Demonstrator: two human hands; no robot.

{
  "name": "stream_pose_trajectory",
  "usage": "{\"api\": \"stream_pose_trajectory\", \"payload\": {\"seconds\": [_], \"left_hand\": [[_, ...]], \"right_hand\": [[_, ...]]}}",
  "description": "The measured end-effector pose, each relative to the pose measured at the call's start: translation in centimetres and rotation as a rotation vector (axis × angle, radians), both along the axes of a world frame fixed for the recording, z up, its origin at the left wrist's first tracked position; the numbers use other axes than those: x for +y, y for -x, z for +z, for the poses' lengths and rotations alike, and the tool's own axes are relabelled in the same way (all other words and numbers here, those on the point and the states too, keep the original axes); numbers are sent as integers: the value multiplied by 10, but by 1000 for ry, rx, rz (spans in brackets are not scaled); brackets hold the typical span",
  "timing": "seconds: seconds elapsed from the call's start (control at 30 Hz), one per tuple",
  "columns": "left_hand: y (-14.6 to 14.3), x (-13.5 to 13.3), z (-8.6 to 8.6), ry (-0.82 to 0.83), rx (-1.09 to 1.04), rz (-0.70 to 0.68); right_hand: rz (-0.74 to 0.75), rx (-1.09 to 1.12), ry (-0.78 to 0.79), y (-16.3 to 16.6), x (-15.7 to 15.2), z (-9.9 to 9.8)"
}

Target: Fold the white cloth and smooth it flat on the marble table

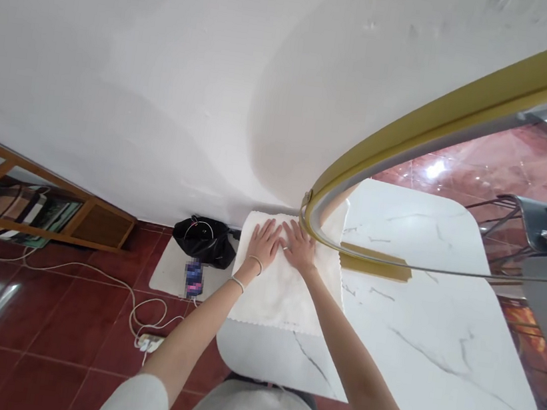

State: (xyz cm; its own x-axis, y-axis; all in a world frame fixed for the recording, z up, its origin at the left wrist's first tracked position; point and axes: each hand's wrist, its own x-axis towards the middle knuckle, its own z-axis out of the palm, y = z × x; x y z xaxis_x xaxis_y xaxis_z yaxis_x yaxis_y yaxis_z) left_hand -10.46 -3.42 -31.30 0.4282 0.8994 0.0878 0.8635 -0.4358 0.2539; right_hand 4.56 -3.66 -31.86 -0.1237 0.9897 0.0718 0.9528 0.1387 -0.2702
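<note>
A white cloth [276, 299] with a scalloped edge lies spread out on the marble-patterned table [416, 345], against the wall. My left hand [265, 241] rests flat near the cloth's far left part, fingers spread. Beside it, my right hand [299, 247] also presses flat on the cloth, close to its far edge, with fingers apart. The thumbs of both hands nearly meet. Neither hand grips anything. Just right of my right hand stands the lower end of a gold-framed mirror [327, 202], on a gold base [386, 267].
Left of the table, a black bag [206, 240] and a phone-like item [194, 278], blurred out, lie on a pale seat [167, 265]. A power strip [149, 342] and white cables are on the red tiled floor [61, 318]. A wooden shelf [104, 226] stands along the wall.
</note>
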Motion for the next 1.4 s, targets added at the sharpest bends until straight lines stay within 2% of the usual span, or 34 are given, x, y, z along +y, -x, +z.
{"api": "stream_pose_trajectory", "payload": {"seconds": [0.1,0.27,0.37,0.47,0.63,0.7,0.77,0.87,0.97,1.03,1.27,1.4], "left_hand": [[6,-38,-2,1,8,39],[21,-133,-1,-28,21,76],[28,-162,4,-25,15,63],[28,-147,6,-20,-7,62],[26,-88,3,-7,-35,50],[28,-76,1,-12,-37,43],[31,-73,1,-21,-40,51],[34,-81,2,-24,-45,82],[37,-95,5,-26,-51,108],[40,-110,7,-35,-54,127],[55,-197,6,-68,-11,233],[47,-237,2,-88,4,219]], "right_hand": [[-9,-38,-17,2,-20,1],[92,-82,-115,-1,-63,-8],[93,-92,-109,2,-64,-9],[52,-114,-47,13,-39,-5],[-60,-113,94,23,16,0],[-78,-67,89,23,24,0],[-74,-6,11,22,19,-1],[-71,55,-111,22,-13,-2],[-50,37,-116,24,-63,-3],[19,-15,-102,27,-96,-3],[253,-77,-65,35,-178,5],[275,-76,-64,24,-220,8]]}}
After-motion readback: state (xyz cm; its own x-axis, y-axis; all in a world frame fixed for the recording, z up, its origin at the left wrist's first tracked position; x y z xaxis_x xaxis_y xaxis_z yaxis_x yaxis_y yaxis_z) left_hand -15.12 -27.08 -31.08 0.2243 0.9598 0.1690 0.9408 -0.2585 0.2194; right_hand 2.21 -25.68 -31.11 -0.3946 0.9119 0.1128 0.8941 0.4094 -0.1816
